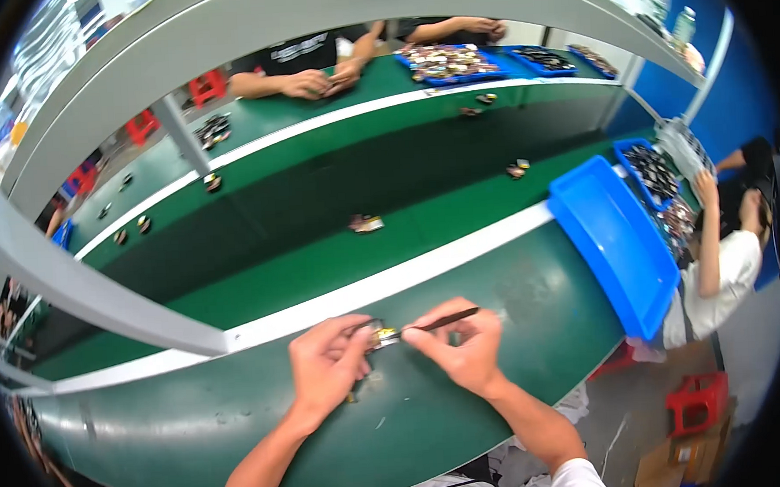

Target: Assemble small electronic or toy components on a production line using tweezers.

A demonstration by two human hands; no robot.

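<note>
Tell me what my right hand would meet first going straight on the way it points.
Probably the small part in your left hand: the tool in your right hand ends near it, though depth is unclear.

Surface (153, 441): plain dark green
Small held piece (383, 336): yellow and silver
Slim tool (456, 318): black
Large tray (615, 240): solid bright blue
Belt (443, 249): green with a darker band
Frame (82, 251): pale grey
Stool at right (697, 404): red
Wearer's sleeve (581, 480): white
</note>
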